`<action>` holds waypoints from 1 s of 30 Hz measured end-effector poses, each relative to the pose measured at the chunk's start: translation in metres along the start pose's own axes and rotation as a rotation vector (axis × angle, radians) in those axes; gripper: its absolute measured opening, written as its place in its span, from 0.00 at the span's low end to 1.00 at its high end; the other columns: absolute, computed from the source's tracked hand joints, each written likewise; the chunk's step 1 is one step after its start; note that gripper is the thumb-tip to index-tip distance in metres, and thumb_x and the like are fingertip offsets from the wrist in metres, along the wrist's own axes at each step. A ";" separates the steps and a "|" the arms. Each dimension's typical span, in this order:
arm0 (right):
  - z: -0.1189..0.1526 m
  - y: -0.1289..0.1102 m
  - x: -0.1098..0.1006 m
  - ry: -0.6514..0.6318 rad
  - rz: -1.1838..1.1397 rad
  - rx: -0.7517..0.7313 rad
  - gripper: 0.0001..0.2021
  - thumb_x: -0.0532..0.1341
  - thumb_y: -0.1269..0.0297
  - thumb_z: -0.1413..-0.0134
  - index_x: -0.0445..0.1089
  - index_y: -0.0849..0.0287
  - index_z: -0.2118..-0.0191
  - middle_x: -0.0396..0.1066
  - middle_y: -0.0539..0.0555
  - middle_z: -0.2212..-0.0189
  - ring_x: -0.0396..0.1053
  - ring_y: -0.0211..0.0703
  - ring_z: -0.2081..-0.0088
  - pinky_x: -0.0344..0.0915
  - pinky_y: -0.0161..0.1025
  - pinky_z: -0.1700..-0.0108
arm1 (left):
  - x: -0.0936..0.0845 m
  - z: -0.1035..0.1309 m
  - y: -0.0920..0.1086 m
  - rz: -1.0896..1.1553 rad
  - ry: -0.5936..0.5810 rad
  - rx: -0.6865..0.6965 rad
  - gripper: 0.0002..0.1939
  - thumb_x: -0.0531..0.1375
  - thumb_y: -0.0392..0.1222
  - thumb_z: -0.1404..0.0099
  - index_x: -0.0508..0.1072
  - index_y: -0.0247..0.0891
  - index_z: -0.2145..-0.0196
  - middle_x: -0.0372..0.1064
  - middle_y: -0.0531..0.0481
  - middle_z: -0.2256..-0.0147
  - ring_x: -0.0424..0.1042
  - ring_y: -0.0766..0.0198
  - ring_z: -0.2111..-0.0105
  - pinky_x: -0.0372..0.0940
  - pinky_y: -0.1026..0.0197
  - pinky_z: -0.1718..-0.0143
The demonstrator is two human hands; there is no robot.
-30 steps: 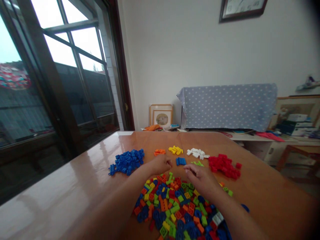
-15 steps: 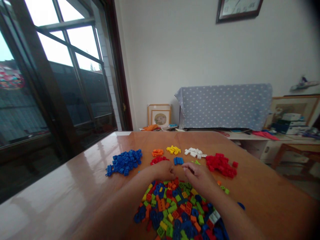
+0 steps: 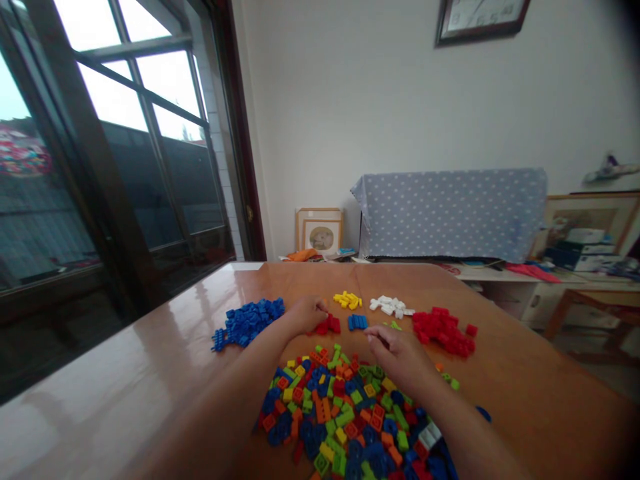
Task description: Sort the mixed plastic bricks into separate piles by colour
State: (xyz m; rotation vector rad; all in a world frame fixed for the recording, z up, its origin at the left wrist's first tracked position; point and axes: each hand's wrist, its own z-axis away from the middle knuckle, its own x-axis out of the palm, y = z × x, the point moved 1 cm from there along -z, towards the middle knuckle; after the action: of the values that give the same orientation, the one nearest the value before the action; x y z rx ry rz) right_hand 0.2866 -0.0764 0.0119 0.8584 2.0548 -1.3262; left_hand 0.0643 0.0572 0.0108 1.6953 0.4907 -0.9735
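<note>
My left hand (image 3: 309, 314) reaches across the table with its fingers bent together over the orange brick pile, hiding nearly all of it. Whether a brick is in those fingers I cannot make out. Just below its fingertips lies a small group of red bricks (image 3: 329, 325). My right hand (image 3: 396, 345) hovers above the far edge of a big mixed pile of bricks (image 3: 345, 417), its fingers curled in; anything between them is hidden. Beyond its fingertips sit blue bricks (image 3: 357, 323) in a neat block, and a few lime green bricks (image 3: 394, 325) show behind the hand.
A large blue brick pile (image 3: 254, 321) lies at the left. Yellow bricks (image 3: 347, 300) and white bricks (image 3: 390, 306) stand farther back, with a large red pile (image 3: 444, 331) to the right. All are on a glossy wooden table (image 3: 165, 373). Loose green bricks (image 3: 451, 381) lie beside my right forearm.
My left hand has moved away and to the left, from above the mixed pile to the orange bricks. More of the mixed pile shows. My right hand has hardly moved.
</note>
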 end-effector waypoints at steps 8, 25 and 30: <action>0.000 -0.001 0.000 0.005 -0.026 -0.013 0.16 0.51 0.58 0.39 0.75 0.54 0.57 0.77 0.53 0.65 0.72 0.48 0.61 0.62 0.38 0.63 | -0.007 -0.001 -0.032 -0.060 0.171 -0.124 0.05 0.58 0.35 0.48 0.69 0.34 0.80 0.59 0.55 0.83 0.58 0.69 0.79 0.47 0.66 0.77; 0.000 -0.001 0.001 -0.007 -0.017 -0.011 0.18 0.50 0.56 0.39 0.75 0.55 0.57 0.76 0.53 0.66 0.72 0.47 0.62 0.62 0.38 0.66 | -0.027 0.012 -0.048 -0.115 0.178 -0.106 0.10 0.55 0.37 0.42 0.71 0.34 0.79 0.61 0.54 0.82 0.58 0.68 0.78 0.49 0.65 0.75; 0.000 -0.001 0.003 -0.021 -0.019 -0.004 0.19 0.49 0.56 0.40 0.75 0.55 0.56 0.77 0.53 0.66 0.72 0.48 0.63 0.63 0.39 0.64 | -0.033 0.026 -0.054 -0.137 0.151 -0.125 0.12 0.55 0.36 0.42 0.67 0.35 0.82 0.61 0.54 0.81 0.58 0.68 0.78 0.49 0.65 0.75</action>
State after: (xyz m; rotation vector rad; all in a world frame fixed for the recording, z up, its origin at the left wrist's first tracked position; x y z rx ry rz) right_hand 0.2841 -0.0761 0.0099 0.8220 2.0538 -1.3350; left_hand -0.0035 0.0565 0.0033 1.6460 0.7605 -0.8966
